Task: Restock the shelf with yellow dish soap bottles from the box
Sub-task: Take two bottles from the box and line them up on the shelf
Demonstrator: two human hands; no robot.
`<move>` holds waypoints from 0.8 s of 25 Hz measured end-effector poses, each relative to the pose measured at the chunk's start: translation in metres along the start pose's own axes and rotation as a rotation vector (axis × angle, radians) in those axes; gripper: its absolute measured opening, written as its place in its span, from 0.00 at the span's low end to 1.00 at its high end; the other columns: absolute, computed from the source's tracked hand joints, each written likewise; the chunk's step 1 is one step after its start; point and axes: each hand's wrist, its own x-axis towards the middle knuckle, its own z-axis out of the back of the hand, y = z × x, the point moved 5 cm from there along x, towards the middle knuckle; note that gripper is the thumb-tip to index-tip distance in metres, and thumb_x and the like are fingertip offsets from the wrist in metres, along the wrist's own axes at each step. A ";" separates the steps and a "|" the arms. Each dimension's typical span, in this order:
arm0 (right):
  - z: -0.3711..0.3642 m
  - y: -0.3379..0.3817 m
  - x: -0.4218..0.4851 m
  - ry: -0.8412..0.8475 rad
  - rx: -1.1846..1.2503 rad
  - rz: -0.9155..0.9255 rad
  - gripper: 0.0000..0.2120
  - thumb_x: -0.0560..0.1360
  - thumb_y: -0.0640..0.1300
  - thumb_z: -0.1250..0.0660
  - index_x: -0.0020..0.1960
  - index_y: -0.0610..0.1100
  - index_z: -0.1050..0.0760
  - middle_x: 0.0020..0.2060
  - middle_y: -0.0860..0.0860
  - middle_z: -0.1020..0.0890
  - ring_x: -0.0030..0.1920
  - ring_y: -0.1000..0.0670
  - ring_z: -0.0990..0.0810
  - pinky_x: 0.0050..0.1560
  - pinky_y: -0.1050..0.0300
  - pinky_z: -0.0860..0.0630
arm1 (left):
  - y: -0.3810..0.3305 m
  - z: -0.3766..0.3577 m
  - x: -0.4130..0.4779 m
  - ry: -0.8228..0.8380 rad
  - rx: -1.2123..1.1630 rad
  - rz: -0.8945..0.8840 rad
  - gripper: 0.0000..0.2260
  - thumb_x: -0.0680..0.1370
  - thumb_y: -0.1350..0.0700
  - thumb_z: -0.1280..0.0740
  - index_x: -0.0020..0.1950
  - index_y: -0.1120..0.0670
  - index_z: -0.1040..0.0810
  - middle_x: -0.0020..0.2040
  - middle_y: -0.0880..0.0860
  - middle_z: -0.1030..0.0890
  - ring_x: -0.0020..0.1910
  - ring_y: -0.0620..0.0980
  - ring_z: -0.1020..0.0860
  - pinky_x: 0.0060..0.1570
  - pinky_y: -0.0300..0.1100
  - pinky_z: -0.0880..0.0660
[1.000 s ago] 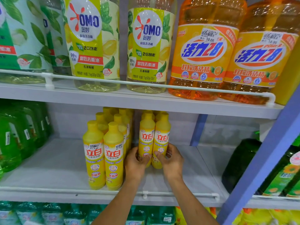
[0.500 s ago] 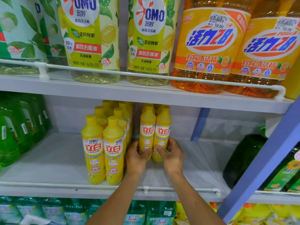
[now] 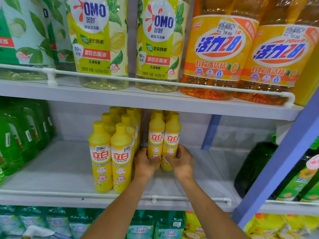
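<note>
Left hand (image 3: 145, 163) wrapped around the left bottle (image 3: 156, 135), right hand (image 3: 181, 161) clasping the right bottle (image 3: 172, 137), fingers curled on the lower labels. Both upright on the shelf (image 3: 51, 163), touching, just right of the yellow cluster (image 3: 112, 152). Compared with half a second ago: same clasp, pair hardly shifted.

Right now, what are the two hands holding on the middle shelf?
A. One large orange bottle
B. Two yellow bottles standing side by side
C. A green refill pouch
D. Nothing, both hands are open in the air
B: the left hand and right hand wrap the bases of two upright yellow bottles, which touch each other.
</note>
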 end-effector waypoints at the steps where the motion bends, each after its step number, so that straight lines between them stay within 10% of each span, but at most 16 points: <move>1: 0.002 0.004 0.002 0.045 -0.051 -0.019 0.22 0.67 0.50 0.19 0.58 0.47 0.20 0.51 0.53 0.15 0.48 0.52 0.17 0.53 0.59 0.21 | -0.006 0.002 0.001 0.038 0.032 0.018 0.21 0.69 0.55 0.21 0.59 0.55 0.19 0.57 0.55 0.15 0.54 0.55 0.16 0.56 0.54 0.19; 20: 0.072 0.072 -0.099 0.470 -0.855 0.381 0.40 0.72 0.74 0.48 0.73 0.49 0.32 0.69 0.46 0.25 0.68 0.42 0.28 0.68 0.47 0.29 | -0.097 0.063 -0.133 0.457 1.162 -0.421 0.32 0.77 0.41 0.32 0.74 0.57 0.35 0.66 0.60 0.27 0.65 0.61 0.28 0.62 0.53 0.28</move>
